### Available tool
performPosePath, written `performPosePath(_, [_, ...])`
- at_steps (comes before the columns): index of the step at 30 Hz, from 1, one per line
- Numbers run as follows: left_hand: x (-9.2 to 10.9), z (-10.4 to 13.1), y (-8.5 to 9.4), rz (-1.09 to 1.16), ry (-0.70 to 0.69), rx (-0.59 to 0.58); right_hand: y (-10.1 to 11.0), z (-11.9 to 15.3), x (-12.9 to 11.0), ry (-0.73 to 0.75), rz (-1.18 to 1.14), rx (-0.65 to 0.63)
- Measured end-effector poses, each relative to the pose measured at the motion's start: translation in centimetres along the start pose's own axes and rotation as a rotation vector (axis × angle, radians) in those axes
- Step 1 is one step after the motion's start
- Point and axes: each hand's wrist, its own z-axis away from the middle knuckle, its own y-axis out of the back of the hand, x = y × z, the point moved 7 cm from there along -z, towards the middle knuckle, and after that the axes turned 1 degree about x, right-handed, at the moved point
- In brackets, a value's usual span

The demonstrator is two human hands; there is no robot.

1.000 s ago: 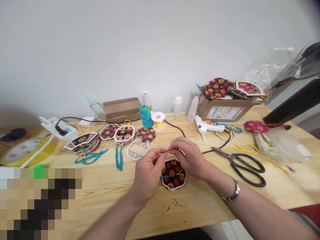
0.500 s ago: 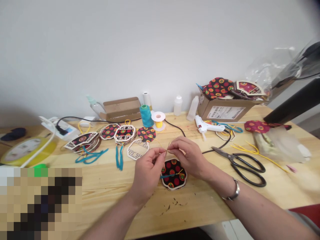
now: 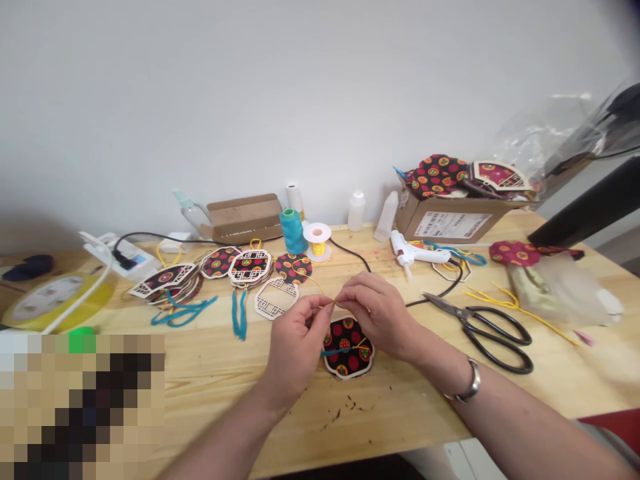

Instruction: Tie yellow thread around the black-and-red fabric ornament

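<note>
One broad wooden tabletop (image 3: 210,387) carries everything here, and its near edge leaves me bare wood to work over. To my right lie the black-handled scissors (image 3: 464,312), tips pointing toward my right side; they are best left well clear of my forearm while both hands are busy. My left hand (image 3: 297,340) and right hand (image 3: 383,317) are raised close together, thumbs and forefingers pinching, fingertips touching or nearly so. Under and between them, flat on the wood, lies the dark patterned piece (image 3: 349,365), with a blue strand (image 3: 336,352) across its face. I would do well to work above it without dragging that strand. Beyond my fingers stands the yellow spool (image 3: 318,248). Smallest of all is the thin yellow cord (image 3: 321,289), grasped in both pinches, with a length leading back toward the spool side; I can't tell whether it joins it. Good handling, I judge, means short grips near the very tips, slack in that trailing length, and gentle, even tension. What sits exactly between the fingertips is too small to make out.
</note>
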Motion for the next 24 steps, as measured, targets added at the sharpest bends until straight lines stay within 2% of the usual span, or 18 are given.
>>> performPosePath(10, [-0.11,0.04,0.02,-0.012,-0.016,-0.003,0.13,0.11,-0.58,0.1,0.102,0.015])
performPosePath(24, [-0.17,0.03,0.06,-0.02,-0.019,0.008,0.09,0.14,-0.66,0.111,0.124,-0.003])
